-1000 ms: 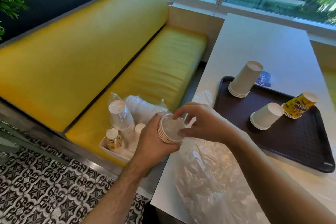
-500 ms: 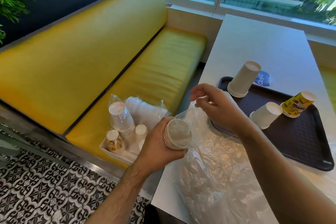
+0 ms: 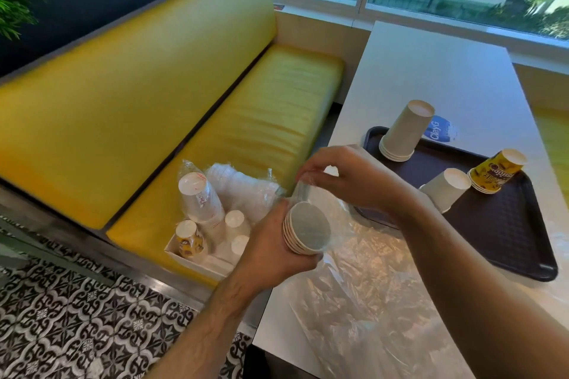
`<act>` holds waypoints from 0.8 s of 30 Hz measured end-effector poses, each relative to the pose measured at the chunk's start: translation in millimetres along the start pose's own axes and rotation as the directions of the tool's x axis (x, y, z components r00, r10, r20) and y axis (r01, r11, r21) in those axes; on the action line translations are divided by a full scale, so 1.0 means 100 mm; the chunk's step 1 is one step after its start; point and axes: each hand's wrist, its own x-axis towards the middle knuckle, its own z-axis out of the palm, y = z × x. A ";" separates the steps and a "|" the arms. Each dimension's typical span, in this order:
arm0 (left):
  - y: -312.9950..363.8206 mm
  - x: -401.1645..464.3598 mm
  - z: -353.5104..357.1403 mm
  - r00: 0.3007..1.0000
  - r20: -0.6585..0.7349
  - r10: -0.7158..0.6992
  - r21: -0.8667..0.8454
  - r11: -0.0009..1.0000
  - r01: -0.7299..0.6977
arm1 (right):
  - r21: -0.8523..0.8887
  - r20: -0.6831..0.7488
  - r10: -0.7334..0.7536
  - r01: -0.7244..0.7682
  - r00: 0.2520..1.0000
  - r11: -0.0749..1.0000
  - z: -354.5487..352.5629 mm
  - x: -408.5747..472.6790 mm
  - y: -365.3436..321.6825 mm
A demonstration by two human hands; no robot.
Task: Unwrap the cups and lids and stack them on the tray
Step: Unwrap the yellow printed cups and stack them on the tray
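My left hand (image 3: 271, 246) grips a short stack of white paper cups (image 3: 308, 232) on its side, rims toward me, still partly inside clear plastic wrap (image 3: 300, 192). My right hand (image 3: 354, 178) pinches the wrap just above the stack's open end. On the dark brown tray (image 3: 508, 237) on the table stand three upside-down stacks: tall white cups (image 3: 405, 132), a short white stack (image 3: 446, 189) and yellow printed cups (image 3: 495, 171).
A white box (image 3: 197, 258) on the yellow bench seat (image 3: 261, 120) holds more wrapped cups and lids (image 3: 200, 197). Crumpled clear plastic (image 3: 354, 295) lies on the white table's near part. A blue label (image 3: 438, 132) sits behind the tray. Patterned floor lies lower left.
My right hand drew back from over the tray's corner toward the stack and now pinches the wrap above it. My left hand kept hold of the cups, turning them slightly.
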 end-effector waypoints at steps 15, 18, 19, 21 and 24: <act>0.03 0.12 0.07 0.993 -0.098 -0.066 -0.031 0.998 0.063 | 0.074 0.196 0.255 -0.274 0.947 0.959 -0.01 -0.29 -0.10; 0.01 0.14 0.09 0.994 -0.099 -0.056 -0.022 0.998 0.054 | 0.271 0.226 0.139 -0.199 0.964 0.942 -0.07 -0.31 -0.09; 0.00 0.14 0.09 0.994 -0.098 -0.054 -0.018 0.998 0.052 | 0.322 0.245 0.134 -0.211 0.960 0.923 -0.09 -0.32 -0.10; 0.00 0.16 0.10 0.993 -0.099 -0.056 -0.022 0.998 0.055 | 0.320 0.272 0.165 -0.251 0.948 0.913 -0.12 -0.34 -0.11; 0.01 0.17 0.11 0.993 -0.102 -0.067 -0.023 0.998 0.065 | 0.242 0.282 0.276 -0.346 0.919 0.906 -0.10 -0.38 -0.09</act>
